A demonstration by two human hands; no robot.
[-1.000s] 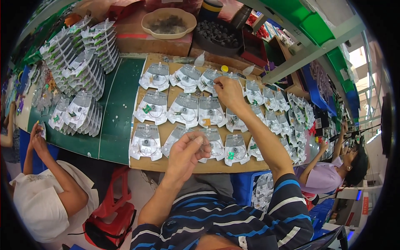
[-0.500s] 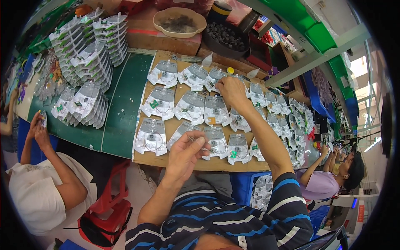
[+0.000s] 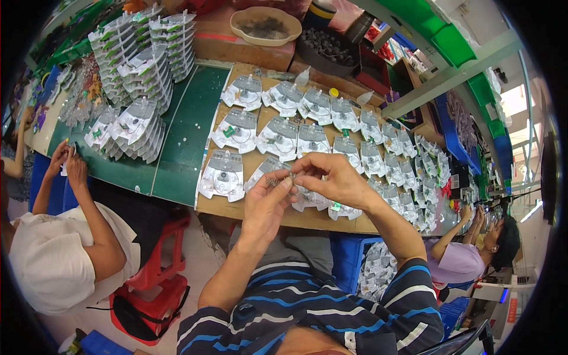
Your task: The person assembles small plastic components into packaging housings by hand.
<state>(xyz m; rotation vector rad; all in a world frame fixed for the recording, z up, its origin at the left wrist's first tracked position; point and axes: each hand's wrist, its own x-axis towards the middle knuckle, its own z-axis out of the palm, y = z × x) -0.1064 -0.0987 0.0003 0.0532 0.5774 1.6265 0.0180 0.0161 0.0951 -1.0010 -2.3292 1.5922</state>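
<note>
My left hand [image 3: 260, 210] is closed around a small cluster of thin, shiny metal pieces [image 3: 274, 182], too small to name surely. The thumb and fingers of my right hand [image 3: 333, 178] pinch together at the left fingertips; whatever lies between them is hidden. Both hands hover above the near rows of fan-shaped clear and white plastic housings [image 3: 221, 178], laid out on a brown board [image 3: 207, 203]. Some carry a small green piece, as does the housing [image 3: 228, 132] at the left of the middle row. My hands cover part of the near row.
Stacked housings [image 3: 142, 68] stand on the green table mat [image 3: 180, 133] at left. Behind the board are a beige bowl [image 3: 266, 28], a dark tub of small black parts [image 3: 325, 47] and a yellow cap [image 3: 333, 93]. Co-workers [image 3: 71, 248] sit at either side; a blue crate [image 3: 349, 260] stands below.
My right hand has come back from a far-row housing to meet my left fingertips. My left hand stays closed in about the same place. The whole view has shifted slightly.
</note>
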